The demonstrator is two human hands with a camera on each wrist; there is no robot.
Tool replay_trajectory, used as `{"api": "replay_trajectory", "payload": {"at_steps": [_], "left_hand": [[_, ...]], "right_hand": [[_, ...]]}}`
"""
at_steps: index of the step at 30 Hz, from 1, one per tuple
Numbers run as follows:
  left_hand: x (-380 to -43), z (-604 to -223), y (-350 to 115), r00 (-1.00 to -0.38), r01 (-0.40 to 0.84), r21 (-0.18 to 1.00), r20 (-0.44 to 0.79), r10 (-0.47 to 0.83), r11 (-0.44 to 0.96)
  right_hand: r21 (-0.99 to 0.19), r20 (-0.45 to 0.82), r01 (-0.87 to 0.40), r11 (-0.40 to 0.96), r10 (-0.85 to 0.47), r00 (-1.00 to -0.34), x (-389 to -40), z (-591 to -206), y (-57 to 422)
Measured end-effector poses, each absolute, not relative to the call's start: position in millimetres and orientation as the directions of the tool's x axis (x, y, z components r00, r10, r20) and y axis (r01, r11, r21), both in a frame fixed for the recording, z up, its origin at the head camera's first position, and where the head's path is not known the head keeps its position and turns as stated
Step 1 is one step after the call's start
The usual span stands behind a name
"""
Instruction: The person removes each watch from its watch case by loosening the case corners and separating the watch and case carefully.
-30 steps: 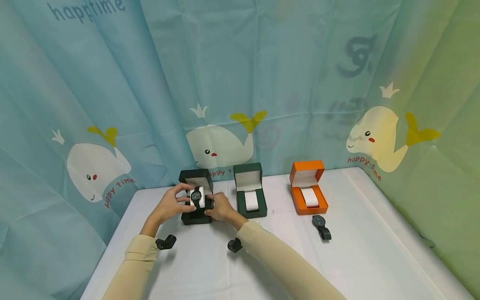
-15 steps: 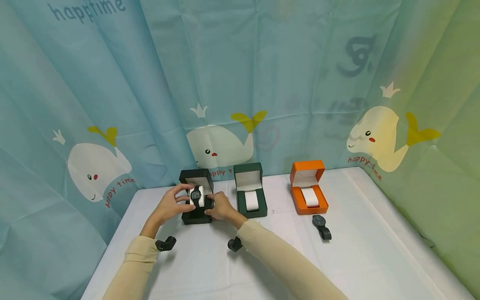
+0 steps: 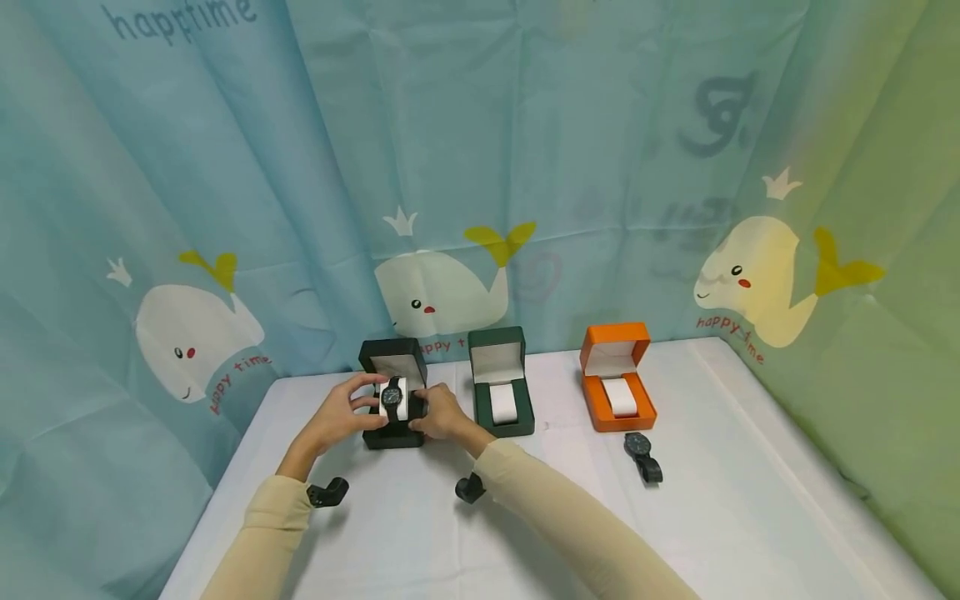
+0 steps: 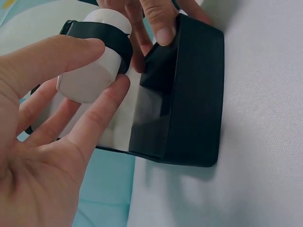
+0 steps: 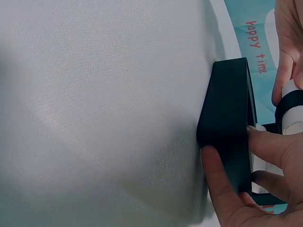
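My left hand (image 3: 333, 421) pinches a white watch cushion (image 4: 85, 82) between thumb and fingers. Wrapped round that cushion is a black wristwatch (image 3: 392, 397), its dark dial facing me in the head view. Both are over an opened black watch box (image 3: 393, 438), whose inner well shows hollow in the left wrist view. My right hand (image 3: 444, 413) grips the box's right side, thumb at the rim and a finger down the outer wall, as the right wrist view shows. The far side of the box is partly hidden behind the hands.
Right of the black box stands an open green watch box (image 3: 528, 410) with a white cushion (image 3: 502, 402). Farther right is an open orange watch box (image 3: 593, 403) holding another cushion (image 3: 619, 395). A second black watch (image 3: 642, 456) lies before it. A whale-print curtain (image 3: 450, 167) hangs behind the table.
My left hand has lowered the cushion and watch slightly toward the black box over the last half second. My right hand keeps its grip on the box.
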State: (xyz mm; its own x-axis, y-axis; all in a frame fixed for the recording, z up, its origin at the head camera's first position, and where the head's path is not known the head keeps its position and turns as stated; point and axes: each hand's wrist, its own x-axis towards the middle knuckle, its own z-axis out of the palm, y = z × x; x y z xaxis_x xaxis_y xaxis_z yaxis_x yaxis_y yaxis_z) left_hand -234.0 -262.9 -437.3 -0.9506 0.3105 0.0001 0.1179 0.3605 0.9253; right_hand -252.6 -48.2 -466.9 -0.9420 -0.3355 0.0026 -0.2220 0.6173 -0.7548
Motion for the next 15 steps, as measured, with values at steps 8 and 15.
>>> {"api": "replay_trajectory", "payload": {"at_steps": [8,15], "left_hand": [[-233.0,-437.6,-263.8,-0.947,0.113,0.928,-0.007,0.32,0.356],[-229.3,-434.3,-263.5,-0.94,0.135,0.93,0.011,0.342,0.341]], "right_hand": [[-0.734,0.001,-0.236,0.637,-0.347,-0.938,-252.7,-465.9,-48.0],[-0.734,-0.034,-0.235,0.638,-0.38,-0.924,-251.6,-460.9,-44.7]]}}
